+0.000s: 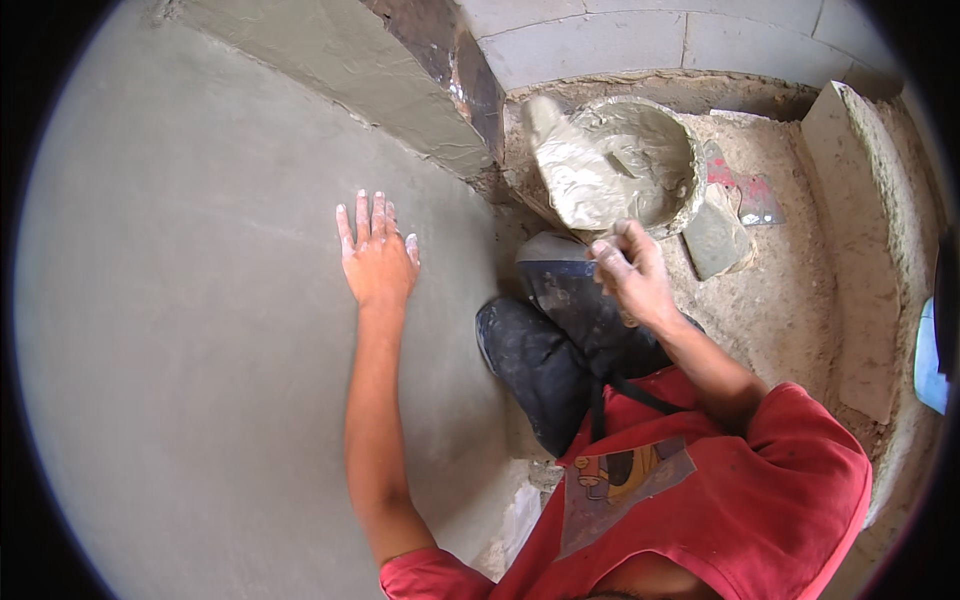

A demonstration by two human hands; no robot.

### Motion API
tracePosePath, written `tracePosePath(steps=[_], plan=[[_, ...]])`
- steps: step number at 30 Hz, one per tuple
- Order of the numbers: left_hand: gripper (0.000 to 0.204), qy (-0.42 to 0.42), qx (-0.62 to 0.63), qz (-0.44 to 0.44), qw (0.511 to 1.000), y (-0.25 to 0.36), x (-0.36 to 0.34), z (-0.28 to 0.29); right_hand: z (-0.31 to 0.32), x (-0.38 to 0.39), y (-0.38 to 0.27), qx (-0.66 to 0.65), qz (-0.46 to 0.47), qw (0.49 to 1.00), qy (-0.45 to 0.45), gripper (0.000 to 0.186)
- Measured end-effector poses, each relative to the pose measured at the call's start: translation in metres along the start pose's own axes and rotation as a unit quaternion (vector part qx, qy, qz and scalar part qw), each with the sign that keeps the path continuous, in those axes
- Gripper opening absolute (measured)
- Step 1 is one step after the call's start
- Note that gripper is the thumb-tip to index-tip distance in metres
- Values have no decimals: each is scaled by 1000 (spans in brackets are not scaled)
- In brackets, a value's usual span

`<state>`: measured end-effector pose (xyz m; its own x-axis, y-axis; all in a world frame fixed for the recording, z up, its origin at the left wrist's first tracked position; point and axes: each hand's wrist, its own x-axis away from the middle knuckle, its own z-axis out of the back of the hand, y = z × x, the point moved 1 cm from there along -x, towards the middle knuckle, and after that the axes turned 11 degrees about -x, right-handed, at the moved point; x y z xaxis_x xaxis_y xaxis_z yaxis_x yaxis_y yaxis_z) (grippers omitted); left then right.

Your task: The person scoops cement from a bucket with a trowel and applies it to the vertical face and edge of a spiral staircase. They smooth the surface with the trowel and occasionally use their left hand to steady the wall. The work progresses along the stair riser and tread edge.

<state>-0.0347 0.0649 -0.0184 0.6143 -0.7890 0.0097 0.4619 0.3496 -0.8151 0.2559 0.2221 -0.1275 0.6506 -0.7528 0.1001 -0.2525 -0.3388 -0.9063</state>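
My left hand (pixel 380 255) lies flat with fingers spread on a smooth grey plastered surface (pixel 200 300). In my right hand (pixel 638 275) is a trowel (pixel 585 190), its handle end showing below the fist. Wet grey mortar coats the trowel's blade, which is tilted over the left side of a bucket (pixel 693 205). Thick, stirred mortar (pixel 650 150) fills part of that bucket. The blade covers some of the bucket's rim.
Right of the bucket lie a grey flat pad (pixel 715 240) and a red-and-grey scraper (pixel 755 200). A pale slab (pixel 850 250) stands along the right. Pale blocks (pixel 600 45) form the far wall. A plastered ledge (pixel 340 70) with a dark post (pixel 470 80) borders the grey surface.
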Motion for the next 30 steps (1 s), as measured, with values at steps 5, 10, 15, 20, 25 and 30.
tracePosePath(steps=[5,10,15,20,25,30], plan=[[61,32,9,11,999,3,-1,-4,44,2,-41,213,51,973,72,31],[59,55,24,28,998,8,-3,-16,69,6,-86,181,47,981,46,26],[60,68,367,80,924,78,-13,-24,73,12,-106,126,99,986,34,21],[57,-136,947,101,272,239,-33,6,83,19,-105,102,90,989,59,21],[47,-220,963,138,73,323,-45,38,108,37,-110,131,84,983,94,21],[48,-230,946,197,118,333,-34,47,122,39,-113,139,97,979,111,14]])
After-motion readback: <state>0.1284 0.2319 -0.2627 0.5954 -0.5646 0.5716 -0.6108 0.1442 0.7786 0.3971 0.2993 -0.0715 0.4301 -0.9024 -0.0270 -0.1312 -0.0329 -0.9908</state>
